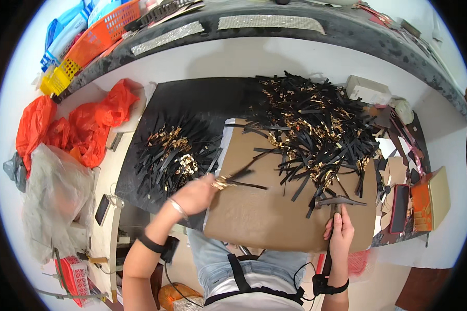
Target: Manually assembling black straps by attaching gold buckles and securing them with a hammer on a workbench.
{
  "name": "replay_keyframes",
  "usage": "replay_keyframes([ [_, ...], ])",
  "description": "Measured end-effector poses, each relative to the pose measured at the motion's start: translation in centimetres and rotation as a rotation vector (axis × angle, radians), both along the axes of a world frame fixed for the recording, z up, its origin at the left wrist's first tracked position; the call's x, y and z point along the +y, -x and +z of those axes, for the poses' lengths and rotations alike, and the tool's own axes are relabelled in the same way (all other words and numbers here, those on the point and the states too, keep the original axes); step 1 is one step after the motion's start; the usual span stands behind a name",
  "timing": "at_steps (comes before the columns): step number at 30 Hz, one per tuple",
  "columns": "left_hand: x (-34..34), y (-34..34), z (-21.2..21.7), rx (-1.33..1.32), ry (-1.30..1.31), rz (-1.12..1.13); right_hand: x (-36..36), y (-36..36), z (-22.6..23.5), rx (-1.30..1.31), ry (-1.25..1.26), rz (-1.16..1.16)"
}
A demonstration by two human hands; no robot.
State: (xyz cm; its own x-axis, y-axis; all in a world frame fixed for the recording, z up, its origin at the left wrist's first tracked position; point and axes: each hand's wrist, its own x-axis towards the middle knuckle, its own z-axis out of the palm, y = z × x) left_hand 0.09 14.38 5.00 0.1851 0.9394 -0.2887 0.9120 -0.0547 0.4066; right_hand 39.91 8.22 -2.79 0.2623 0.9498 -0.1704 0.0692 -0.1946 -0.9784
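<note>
My left hand (196, 195) is closed on a black strap with a gold metal fitting (221, 183), over the left edge of a brown pad (264, 217). The strap's dark ends reach right across the pad and are partly blurred. A hammer (342, 200) is in my right hand (341, 228), its handle gripped upright and its metal head lying crosswise above my fingers, near the pad's right side. Beyond my left hand lies a smaller heap of black straps with gold fittings (163, 160). A larger heap of such straps (316, 129) covers the pad's far right.
Red plastic bags (96, 122) and a clear bag (57, 192) crowd the left side. A phone (102, 209) rests on the left ledge. Scraps, a dark red case (399, 208) and an orange box (425, 202) stand right. A grey shelf (275, 15) runs across the back.
</note>
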Motion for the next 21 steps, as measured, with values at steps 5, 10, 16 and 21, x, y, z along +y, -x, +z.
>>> replay_keyframes([
  [5,3.5,11.1,1.5,0.152,-0.238,0.315,0.5,0.1,0.2,0.012,0.016,-0.008],
  [10,4.7,8.2,1.7,0.523,-0.665,0.409,0.5,0.1,0.8,0.008,0.041,-0.012],
  [16,10.2,-11.8,0.6,-0.168,-0.487,-0.12,0.4,0.0,0.6,-0.001,0.054,0.027],
  [21,10.4,-21.6,-4.4,-0.015,-0.577,-0.124,0.6,0.6,1.5,-0.029,0.063,0.042],
])
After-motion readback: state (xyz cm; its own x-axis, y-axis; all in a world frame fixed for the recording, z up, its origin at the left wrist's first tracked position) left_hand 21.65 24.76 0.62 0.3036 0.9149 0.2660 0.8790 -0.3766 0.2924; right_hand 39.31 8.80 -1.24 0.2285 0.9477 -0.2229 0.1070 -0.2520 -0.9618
